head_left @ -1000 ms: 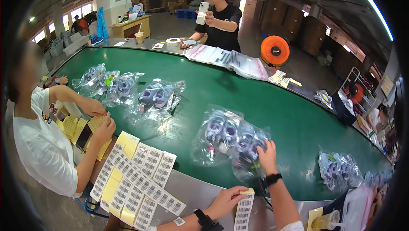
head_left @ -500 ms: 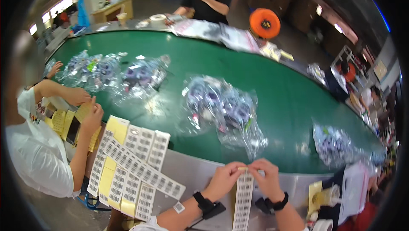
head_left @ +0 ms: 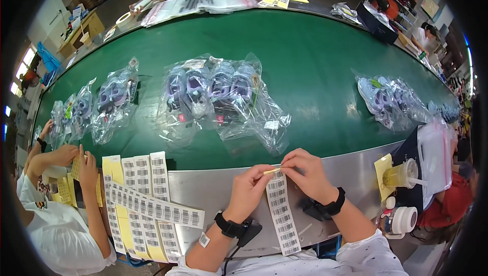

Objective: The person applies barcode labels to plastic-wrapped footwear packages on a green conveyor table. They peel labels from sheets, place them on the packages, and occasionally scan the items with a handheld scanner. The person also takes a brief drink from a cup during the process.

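A long white strip of barcode labels hangs down between my hands over the metal table edge. My left hand pinches its upper left corner, where a bit of yellow backing shows folded over. At the upper right corner, the thumb and fingertips of my right hand are closed on the same strip. Both wrists wear black straps with small dark devices. Left of my left forearm lies a spread of more label sheets, one strip lying across the others. A small loose label is by my left wrist.
Clear-bagged pale blue shoes lie on the green belt, with more bags left and right. A drink cup, a white-lidded jar and plastic bags stand right. Co-workers' hands work at left.
My view has turned and levelled, so the belt sits differently in the picture. The strip's lower end now shows, and folded yellow backing appears at its top. Both hands keep their pinch.
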Demonstrator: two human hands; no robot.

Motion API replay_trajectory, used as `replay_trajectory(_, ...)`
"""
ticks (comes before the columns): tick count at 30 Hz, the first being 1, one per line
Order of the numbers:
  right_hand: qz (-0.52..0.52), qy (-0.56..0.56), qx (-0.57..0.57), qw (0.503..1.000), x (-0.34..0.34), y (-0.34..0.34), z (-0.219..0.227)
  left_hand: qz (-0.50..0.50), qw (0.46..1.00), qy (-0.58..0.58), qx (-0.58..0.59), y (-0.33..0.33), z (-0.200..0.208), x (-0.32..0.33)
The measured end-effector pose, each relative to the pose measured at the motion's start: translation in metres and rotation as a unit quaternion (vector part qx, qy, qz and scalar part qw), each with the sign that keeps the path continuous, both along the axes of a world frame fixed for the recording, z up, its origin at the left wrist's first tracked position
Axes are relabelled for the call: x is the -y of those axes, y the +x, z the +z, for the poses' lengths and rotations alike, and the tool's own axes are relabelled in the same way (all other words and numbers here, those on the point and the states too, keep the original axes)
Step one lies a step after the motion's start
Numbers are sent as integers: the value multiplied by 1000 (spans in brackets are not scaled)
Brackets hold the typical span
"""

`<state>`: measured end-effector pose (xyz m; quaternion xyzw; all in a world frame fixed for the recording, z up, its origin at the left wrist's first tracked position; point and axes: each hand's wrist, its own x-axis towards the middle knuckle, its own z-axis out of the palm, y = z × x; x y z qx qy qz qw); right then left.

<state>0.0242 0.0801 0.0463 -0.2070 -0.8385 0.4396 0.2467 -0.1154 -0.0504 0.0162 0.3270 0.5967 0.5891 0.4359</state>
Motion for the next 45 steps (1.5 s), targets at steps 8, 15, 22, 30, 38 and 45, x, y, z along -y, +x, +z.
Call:
replay_trajectory(8,7,27,4,1000,-16,1,-18,-32,994,-6,102,3,-13,-14)
replay_trajectory(15,13,57,34,998,-18,5,-21,-62,989,-7,131,4,-19,-21)
replay_trajectory(22,72,126,54,988,-19,9,0,-54,991,-8,122,7,-28,-29)
replay_trajectory(30,-51,-50,-126,989,-122,-58,43,-24,995,-34,89,14,-29,-32)
replay_trajectory(38,-60,102,25,993,-251,-226,-25,-33,994,-28,102,20,-15,-45)
replay_trajectory(45,-123,115,27,985,-286,-233,-58,-2,994,-13,110,22,-31,-45)
